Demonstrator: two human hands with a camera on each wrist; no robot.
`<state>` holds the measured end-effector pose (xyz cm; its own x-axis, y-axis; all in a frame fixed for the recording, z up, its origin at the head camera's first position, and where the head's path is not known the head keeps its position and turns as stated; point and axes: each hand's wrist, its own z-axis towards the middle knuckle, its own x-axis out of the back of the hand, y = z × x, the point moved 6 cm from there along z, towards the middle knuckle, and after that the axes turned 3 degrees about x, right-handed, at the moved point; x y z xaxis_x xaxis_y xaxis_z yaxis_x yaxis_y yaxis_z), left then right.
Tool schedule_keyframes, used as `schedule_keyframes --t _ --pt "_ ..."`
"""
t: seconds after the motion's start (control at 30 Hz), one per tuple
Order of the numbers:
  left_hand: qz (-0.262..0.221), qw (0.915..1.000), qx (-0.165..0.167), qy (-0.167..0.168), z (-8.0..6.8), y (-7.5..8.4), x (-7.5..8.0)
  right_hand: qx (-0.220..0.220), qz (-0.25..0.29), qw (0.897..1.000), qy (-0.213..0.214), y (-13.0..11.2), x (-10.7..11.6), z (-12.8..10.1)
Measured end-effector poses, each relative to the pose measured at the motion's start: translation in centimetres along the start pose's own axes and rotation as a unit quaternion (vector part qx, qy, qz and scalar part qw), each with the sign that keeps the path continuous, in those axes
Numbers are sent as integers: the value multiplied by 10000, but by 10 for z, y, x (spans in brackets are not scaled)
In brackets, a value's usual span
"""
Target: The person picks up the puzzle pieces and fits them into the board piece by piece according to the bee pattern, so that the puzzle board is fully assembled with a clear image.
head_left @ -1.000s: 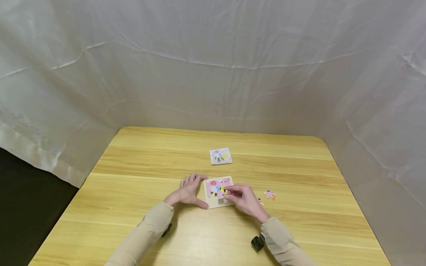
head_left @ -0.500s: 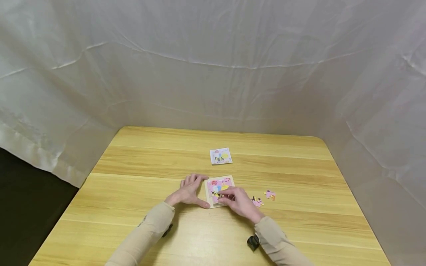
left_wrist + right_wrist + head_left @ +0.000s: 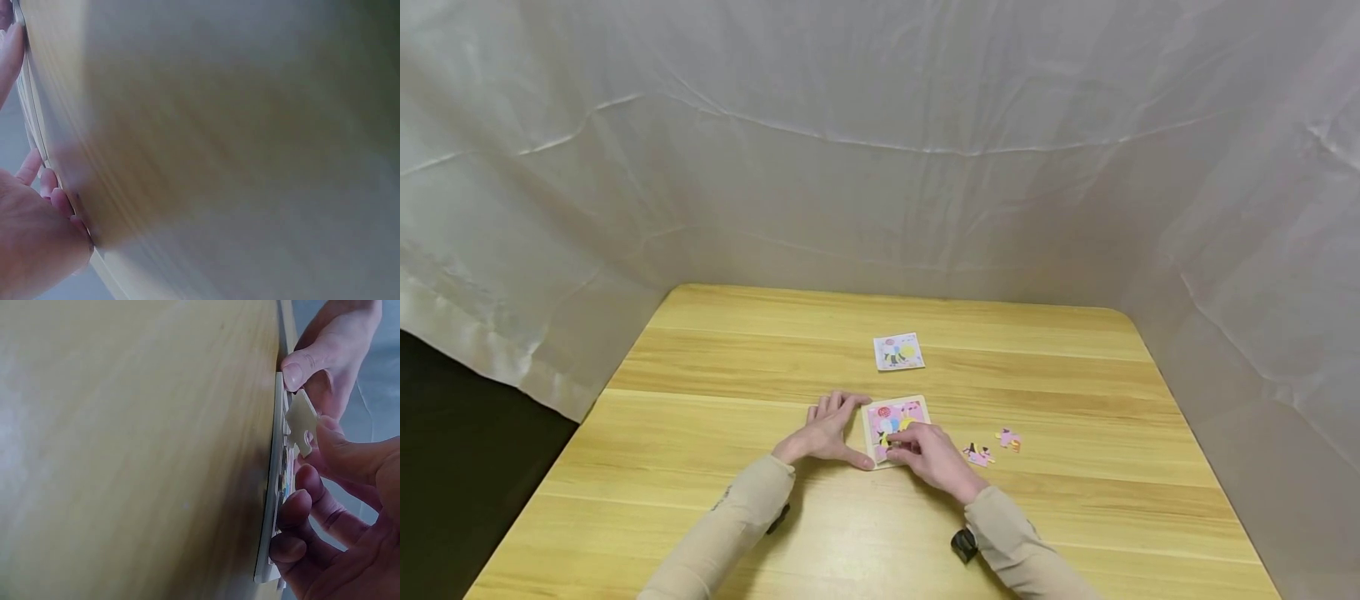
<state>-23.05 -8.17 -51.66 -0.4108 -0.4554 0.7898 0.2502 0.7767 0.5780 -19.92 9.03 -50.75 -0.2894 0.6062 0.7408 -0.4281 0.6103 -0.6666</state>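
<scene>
A square puzzle tray (image 3: pixel 895 401) with a pale wooden rim lies on the table, holding a pink picture with a bee and a red round shape. My left hand (image 3: pixel 823 432) is spread along its left side, thumb at the near corner and index finger at the far corner. In the right wrist view the left thumb (image 3: pixel 294 375) rests on the rim. My right hand (image 3: pixel 936 457) reaches over the near right part of the tray. Between its thumb and fingers it pinches a puzzle piece (image 3: pixel 302 423), tilted up with its plain back showing. That hand hides part of the picture.
Right of the tray lie loose puzzle pieces: a pink and black cluster (image 3: pixel 979 455) and another pink piece (image 3: pixel 1010 439). A printed picture card (image 3: pixel 898 352) lies beyond the tray. Pale curtains (image 3: pixel 925 208) surround the wooden table (image 3: pixel 737 350).
My right hand has shifted left and slightly nearer over the tray, uncovering more of the loose pieces. The tray has slid slightly right. My left hand has stayed nearly still at its edge.
</scene>
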Motion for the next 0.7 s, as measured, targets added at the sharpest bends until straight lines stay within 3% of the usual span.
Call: schedule_keyframes --t 0.23,0.4,0.57,0.7 --pt "71 9999 -117 44 -2 1 1 -135 -274 9995 -100 -1 -1 1" --pt "34 10000 -50 5 0 0 0 28 -475 9988 -149 -4 -1 1" --pt "-34 9998 157 -73 3 -3 0 94 -427 9988 -215 -6 3 -1" --pt "-265 9988 400 53 4 1 2 5 -243 9996 -143 -2 8 -4"
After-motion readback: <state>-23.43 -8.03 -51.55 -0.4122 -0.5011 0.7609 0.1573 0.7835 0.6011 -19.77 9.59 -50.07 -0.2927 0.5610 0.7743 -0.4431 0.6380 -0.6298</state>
